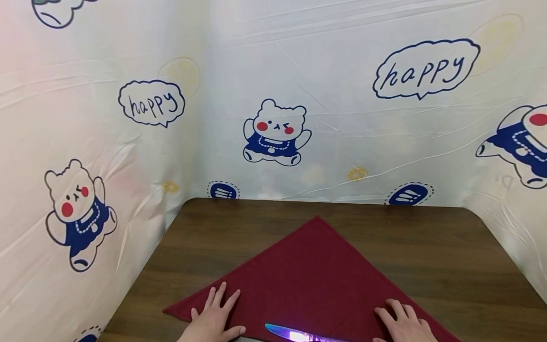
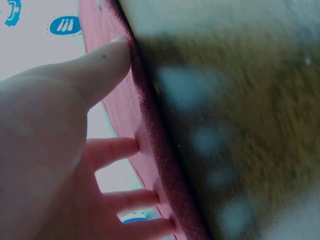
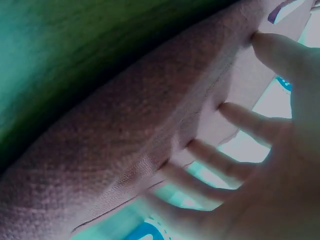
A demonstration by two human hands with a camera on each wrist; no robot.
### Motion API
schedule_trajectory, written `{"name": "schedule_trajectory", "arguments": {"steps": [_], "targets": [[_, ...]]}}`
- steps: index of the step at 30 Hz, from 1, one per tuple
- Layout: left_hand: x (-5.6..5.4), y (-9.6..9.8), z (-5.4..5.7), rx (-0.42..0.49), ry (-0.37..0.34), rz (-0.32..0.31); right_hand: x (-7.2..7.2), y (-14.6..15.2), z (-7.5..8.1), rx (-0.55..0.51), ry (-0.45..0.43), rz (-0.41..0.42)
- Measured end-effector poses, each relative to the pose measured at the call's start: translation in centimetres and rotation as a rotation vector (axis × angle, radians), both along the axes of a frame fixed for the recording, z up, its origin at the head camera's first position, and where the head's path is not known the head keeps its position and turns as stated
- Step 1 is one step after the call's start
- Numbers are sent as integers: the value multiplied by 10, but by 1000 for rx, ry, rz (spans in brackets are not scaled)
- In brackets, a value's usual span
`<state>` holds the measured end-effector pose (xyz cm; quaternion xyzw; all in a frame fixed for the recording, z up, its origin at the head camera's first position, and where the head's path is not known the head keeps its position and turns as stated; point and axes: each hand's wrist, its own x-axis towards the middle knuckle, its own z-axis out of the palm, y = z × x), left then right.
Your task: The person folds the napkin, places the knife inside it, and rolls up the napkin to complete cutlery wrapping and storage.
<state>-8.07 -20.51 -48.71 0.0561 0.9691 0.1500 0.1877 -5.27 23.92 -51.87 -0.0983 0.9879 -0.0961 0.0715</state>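
Note:
A dark red cloth napkin (image 1: pixel 316 275), folded into a triangle, lies flat with its peak pointing to the far side of the table. My left hand (image 1: pixel 212 318) rests on its left part, fingers spread and thumb out to the side. On the right part, the fingertips of my right hand (image 1: pixel 406 323) touch the fabric, slightly bent and apart. A shiny, iridescent knife (image 1: pixel 299 334) lies on the napkin between the hands, blade tip to the left, its other end cut off by the frame. Both wrist views show fingertips against the napkin's fabric (image 2: pixel 150 135).
The dark wooden table (image 1: pixel 239 223) has rounded far corners. Pale curtains (image 1: pixel 333 118) printed with bears and the word "happy" hang around its back and sides. A grey sliver (image 1: pixel 249 339) shows beside my left thumb at the bottom edge.

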Motion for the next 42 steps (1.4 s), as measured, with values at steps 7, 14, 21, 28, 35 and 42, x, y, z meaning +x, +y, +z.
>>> {"name": "schedule_trajectory", "arguments": {"steps": [7,14,21,28,35,42], "targets": [[1,-1,2,-6,-2,1,-6,0,0,-125,-200,-33],[-2,1,4,1,10,-17,-11,2,7,-182,-256,-16],[-4,4,5,1,64,-51,-14,8,11,-200,-142,59],[-11,8,2,-13,85,-44,-24,13,19,-217,-167,62],[-21,9,-1,-17,133,-69,-32,18,20,-206,-164,56],[-30,10,-5,1,142,-80,-37,20,21,-171,-150,39]]}}
